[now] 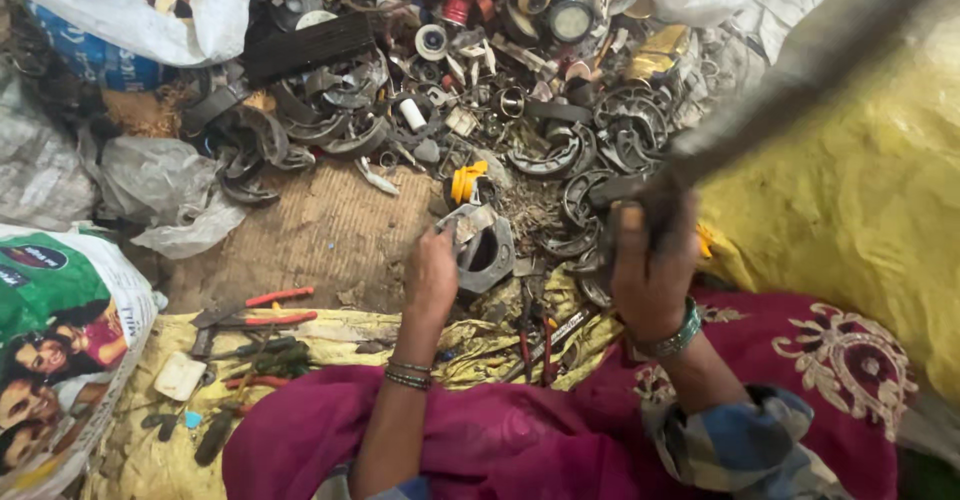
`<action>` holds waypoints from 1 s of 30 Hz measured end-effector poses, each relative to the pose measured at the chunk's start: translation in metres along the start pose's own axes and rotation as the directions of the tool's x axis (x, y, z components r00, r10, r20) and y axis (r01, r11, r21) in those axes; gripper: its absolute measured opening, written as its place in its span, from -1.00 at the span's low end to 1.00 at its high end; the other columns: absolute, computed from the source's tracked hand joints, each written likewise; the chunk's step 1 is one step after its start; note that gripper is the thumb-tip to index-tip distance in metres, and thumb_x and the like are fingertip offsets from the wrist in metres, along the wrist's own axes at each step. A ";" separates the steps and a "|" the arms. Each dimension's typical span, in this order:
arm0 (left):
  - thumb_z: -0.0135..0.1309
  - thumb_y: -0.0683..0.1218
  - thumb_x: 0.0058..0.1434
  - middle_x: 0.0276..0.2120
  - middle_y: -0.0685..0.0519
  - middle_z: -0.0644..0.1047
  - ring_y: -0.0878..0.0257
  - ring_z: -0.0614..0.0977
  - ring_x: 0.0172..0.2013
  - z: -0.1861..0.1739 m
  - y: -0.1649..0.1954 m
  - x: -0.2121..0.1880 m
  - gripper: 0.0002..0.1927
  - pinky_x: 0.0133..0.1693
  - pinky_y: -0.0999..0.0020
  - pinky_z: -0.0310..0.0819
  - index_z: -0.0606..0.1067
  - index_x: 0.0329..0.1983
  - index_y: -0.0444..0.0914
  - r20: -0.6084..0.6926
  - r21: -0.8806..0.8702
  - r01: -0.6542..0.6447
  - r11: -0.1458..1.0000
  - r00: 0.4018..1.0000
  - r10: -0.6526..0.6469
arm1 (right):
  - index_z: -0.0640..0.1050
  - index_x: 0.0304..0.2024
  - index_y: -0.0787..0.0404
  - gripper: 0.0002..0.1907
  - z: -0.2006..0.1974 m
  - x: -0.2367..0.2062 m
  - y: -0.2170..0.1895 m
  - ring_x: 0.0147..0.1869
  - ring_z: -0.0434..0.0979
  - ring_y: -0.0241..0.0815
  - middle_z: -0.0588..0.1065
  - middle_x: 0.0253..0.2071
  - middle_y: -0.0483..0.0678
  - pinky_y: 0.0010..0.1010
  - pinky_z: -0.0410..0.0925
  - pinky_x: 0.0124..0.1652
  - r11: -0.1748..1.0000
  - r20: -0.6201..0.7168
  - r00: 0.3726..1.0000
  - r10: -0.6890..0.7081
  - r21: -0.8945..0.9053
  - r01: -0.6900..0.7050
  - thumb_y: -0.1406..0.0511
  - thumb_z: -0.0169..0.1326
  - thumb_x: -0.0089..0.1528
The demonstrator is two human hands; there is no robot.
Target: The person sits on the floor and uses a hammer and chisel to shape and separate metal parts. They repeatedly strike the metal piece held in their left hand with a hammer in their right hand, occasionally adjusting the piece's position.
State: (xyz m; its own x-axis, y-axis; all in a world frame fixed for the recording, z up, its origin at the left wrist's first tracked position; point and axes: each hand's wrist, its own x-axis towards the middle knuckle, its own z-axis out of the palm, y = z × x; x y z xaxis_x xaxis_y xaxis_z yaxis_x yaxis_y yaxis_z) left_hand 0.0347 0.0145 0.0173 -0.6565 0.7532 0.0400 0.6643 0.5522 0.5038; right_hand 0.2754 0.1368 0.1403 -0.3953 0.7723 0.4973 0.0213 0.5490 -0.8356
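L hand fingers clamped on grey metal part on the mat. R hand fingers wrapped tight round blurred tool handle, scrap pile just beyond.

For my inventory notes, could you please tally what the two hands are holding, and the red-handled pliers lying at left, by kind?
Grey metal housing, in left hand: 1
Long dark tool, in right hand: 1
Red-handled pliers: 2
Total: 4

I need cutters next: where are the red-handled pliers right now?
In the head view, the red-handled pliers lie lower left on the yellow cloth, left of the left hand.
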 end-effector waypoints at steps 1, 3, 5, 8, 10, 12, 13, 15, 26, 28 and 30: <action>-0.18 -0.10 0.43 -0.16 -0.29 0.58 -0.17 0.65 -0.19 0.000 -0.001 0.000 -0.65 -0.14 -0.01 0.55 0.58 0.05 -0.32 0.006 0.001 0.005 1.000 1.000 -0.005 | 0.36 0.09 0.31 -0.74 0.004 -0.007 0.010 -0.52 0.40 -0.35 0.45 -0.45 -0.10 -0.47 0.30 -0.56 0.998 -0.035 0.999 -0.031 0.051 0.033 0.33 -0.03 0.39; -0.17 -0.10 0.41 -0.16 -0.29 0.58 -0.18 0.65 -0.19 0.001 -0.001 0.001 -0.65 -0.15 -0.02 0.54 0.58 0.06 -0.29 0.025 0.004 0.020 1.000 0.999 -0.020 | 0.36 0.06 0.32 -0.73 0.024 -0.028 0.046 -0.53 0.41 -0.30 0.46 -0.47 -0.05 -0.42 0.30 -0.58 0.998 0.036 0.998 0.052 0.027 -0.053 0.35 -0.01 0.33; -0.18 -0.08 0.48 -0.11 -0.27 0.58 -0.17 0.65 -0.14 0.002 0.000 0.000 -0.66 -0.10 0.00 0.54 0.58 0.05 -0.30 0.061 0.012 0.034 0.999 0.998 -0.035 | 0.36 0.04 0.34 -0.71 0.048 -0.054 0.082 -0.53 0.42 -0.25 0.47 -0.49 -0.01 -0.36 0.31 -0.59 0.854 0.375 0.865 0.332 -0.509 -0.107 0.38 0.01 0.28; -0.16 -0.08 0.43 -0.06 -0.27 0.57 -0.17 0.63 -0.08 0.006 0.004 -0.002 -0.67 -0.05 -0.02 0.53 0.58 0.04 -0.27 -0.069 -0.007 -0.122 0.992 0.990 0.122 | 0.36 0.03 0.36 -0.69 0.053 -0.064 0.101 -0.55 0.44 -0.15 0.48 -0.54 0.07 -0.26 0.31 -0.61 0.732 0.518 0.731 0.444 -0.680 0.037 0.34 0.02 0.28; -0.18 -0.11 0.41 -0.03 -0.28 0.55 -0.15 0.63 -0.10 0.010 0.007 -0.002 -0.65 -0.08 -0.01 0.55 0.51 0.15 -0.26 -0.077 -0.063 -0.138 0.988 0.988 0.133 | 0.35 0.06 0.36 -0.64 0.039 -0.049 0.082 -0.59 0.45 -0.04 0.49 -0.58 0.14 -0.17 0.31 -0.63 0.729 0.400 0.802 0.444 -0.682 -0.064 0.21 0.02 0.38; -0.25 -0.16 0.44 0.02 -0.30 0.51 -0.08 0.65 -0.18 0.012 0.004 -0.004 -0.56 -0.15 0.05 0.60 0.37 0.36 -0.27 0.127 -0.111 0.008 0.994 0.992 0.006 | 0.38 0.02 0.22 -0.74 0.026 -0.022 0.046 -0.65 0.47 -0.13 0.50 -0.60 -0.01 -0.23 0.35 -0.69 0.724 0.250 0.741 0.623 -0.542 -0.426 0.18 -0.10 0.41; -0.20 -0.13 0.48 0.00 -0.31 0.52 -0.10 0.64 -0.14 0.013 0.003 -0.002 -0.60 -0.12 0.04 0.59 0.38 0.32 -0.32 0.067 -0.108 -0.010 0.994 0.998 0.017 | 0.38 0.00 0.25 -0.76 0.017 -0.009 0.023 -0.63 0.49 -0.22 0.49 -0.58 -0.07 -0.33 0.36 -0.67 0.840 0.216 0.871 0.442 -0.439 -0.318 0.21 -0.07 0.41; -0.11 -0.08 0.55 -0.02 -0.32 0.53 -0.14 0.62 -0.07 0.014 0.001 -0.001 -0.66 -0.05 0.02 0.56 0.41 0.24 -0.40 -0.048 -0.105 -0.004 0.994 0.999 -0.001 | 0.37 0.00 0.26 -0.79 0.006 0.020 -0.018 -0.59 0.49 -0.33 0.47 -0.53 -0.15 -0.47 0.37 -0.63 0.957 0.128 0.986 0.109 -0.282 -0.069 0.23 -0.08 0.46; -0.17 -0.20 0.40 -0.16 -0.28 0.58 -0.16 0.68 -0.24 0.002 -0.004 -0.001 -0.62 -0.23 0.00 0.59 0.51 0.21 -0.21 -0.016 0.035 -0.064 0.997 0.998 0.065 | 0.35 -0.02 0.29 -0.71 0.052 -0.072 0.075 -0.59 0.54 -0.07 0.52 -0.55 0.05 -0.21 0.38 -0.63 0.796 0.341 0.786 0.515 -0.529 -0.293 0.17 -0.14 0.43; -0.16 -0.20 0.38 -0.18 -0.28 0.58 -0.17 0.67 -0.26 0.001 -0.004 -0.001 -0.62 -0.23 -0.01 0.58 0.52 0.20 -0.18 -0.009 0.037 -0.069 0.997 0.998 0.069 | 0.35 0.00 0.28 -0.72 0.057 -0.084 0.098 -0.59 0.53 -0.02 0.53 -0.53 0.06 -0.15 0.38 -0.63 0.779 0.415 0.771 0.484 -0.606 -0.163 0.20 -0.11 0.39; -0.13 -0.18 0.38 -0.20 -0.26 0.59 -0.20 0.66 -0.27 0.002 -0.004 -0.001 -0.63 -0.23 -0.04 0.56 0.53 0.19 -0.16 -0.035 0.069 -0.093 0.993 0.995 0.096 | 0.35 0.03 0.26 -0.68 0.058 -0.080 0.095 -0.58 0.53 0.02 0.52 -0.53 0.08 -0.13 0.38 -0.62 0.734 0.410 0.743 0.529 -0.661 -0.158 0.17 -0.06 0.37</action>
State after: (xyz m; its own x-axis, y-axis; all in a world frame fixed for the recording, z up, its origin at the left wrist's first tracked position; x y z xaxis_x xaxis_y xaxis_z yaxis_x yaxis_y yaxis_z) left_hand 0.0333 0.0119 0.0138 -0.6020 0.7897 0.1182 0.7456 0.5029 0.4374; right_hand 0.2557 0.1091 0.0073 -0.6589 0.7330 -0.1688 0.6850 0.4921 -0.5372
